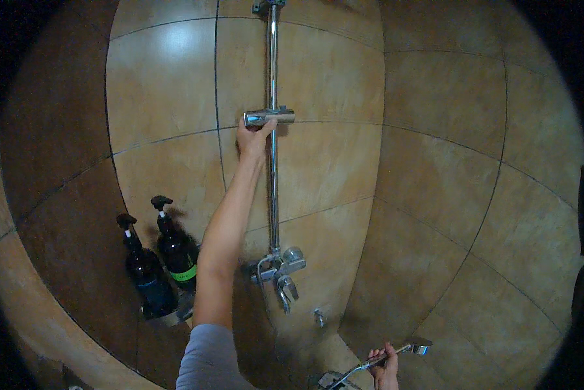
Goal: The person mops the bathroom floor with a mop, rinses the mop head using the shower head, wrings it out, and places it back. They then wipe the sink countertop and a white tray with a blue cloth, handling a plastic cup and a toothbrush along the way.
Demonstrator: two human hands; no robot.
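While a dark pump bottle with a blue label is standing at the left, a second dark pump bottle with a green band is standing just beside it, both resting on a small shelf against the tiled wall. Right of them, a bare forearm is rising out of a grey sleeve. At its upper end the left hand is gripping a chrome bracket from below, the thumb lying along its front; how the other fingers are wrapping it is partly hidden. This bracket is sitting crosswise on a vertical chrome rail, around the upper part of it. Beneath, at the rail's foot, a chrome mixer tap is jutting from the wall. Farther right and lower, a small chrome fitting is sticking out of the wall. Near the lower edge, the right hand is closing its fingers around a slim metal rod or hose, which is slanting up to the right and ending in a shiny block-shaped end piece.
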